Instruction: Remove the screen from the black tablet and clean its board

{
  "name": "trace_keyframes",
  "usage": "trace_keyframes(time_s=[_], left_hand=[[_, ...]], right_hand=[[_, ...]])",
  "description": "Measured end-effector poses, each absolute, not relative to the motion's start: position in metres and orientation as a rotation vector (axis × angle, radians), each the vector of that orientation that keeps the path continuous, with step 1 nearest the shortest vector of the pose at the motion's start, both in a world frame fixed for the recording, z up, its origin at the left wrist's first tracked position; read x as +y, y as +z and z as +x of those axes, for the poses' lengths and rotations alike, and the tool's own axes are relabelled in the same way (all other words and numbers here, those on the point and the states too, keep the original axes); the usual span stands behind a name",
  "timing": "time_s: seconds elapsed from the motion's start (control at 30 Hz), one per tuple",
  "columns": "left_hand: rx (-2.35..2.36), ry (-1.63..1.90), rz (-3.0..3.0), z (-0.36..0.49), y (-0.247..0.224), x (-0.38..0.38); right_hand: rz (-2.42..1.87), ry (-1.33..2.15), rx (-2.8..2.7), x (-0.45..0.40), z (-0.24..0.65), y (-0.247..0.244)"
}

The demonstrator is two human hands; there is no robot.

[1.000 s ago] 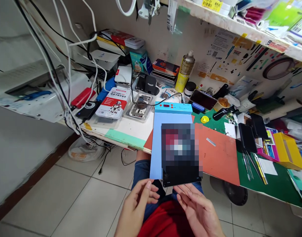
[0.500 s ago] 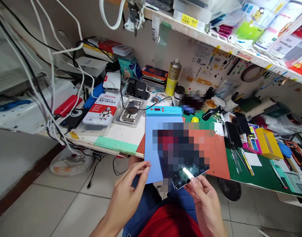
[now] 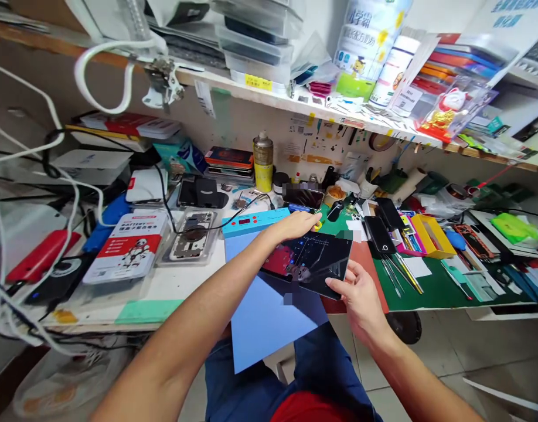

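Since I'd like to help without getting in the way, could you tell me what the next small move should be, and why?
I'd bring the left hand to the far edge of the dark glossy panel: only the right hand appears to grip it, and the blue sheet below juts past the bench.

worn on the head, looking forward and down over both forearms, workbench close below, shelf ahead

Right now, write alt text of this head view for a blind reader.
The right hand holds a glossy black panel partly over a blue mat; the left hand is near its far edge. Phones, tools and a spray can crowd the workbench.
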State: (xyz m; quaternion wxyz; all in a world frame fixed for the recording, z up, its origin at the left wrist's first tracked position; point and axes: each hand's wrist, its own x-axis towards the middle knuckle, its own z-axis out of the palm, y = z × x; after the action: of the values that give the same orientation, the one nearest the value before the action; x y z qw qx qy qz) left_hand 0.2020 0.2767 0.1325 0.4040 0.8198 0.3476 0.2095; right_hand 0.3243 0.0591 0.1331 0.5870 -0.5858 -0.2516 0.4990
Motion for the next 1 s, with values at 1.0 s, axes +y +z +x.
trace_keyframes(time_s=[1.0], left_hand=[[1.025,1.885,2.424,0.095,0.178,0.145]], right_hand=[[-1.109,-0.192,-1.911,0.084,0.314,0.217]])
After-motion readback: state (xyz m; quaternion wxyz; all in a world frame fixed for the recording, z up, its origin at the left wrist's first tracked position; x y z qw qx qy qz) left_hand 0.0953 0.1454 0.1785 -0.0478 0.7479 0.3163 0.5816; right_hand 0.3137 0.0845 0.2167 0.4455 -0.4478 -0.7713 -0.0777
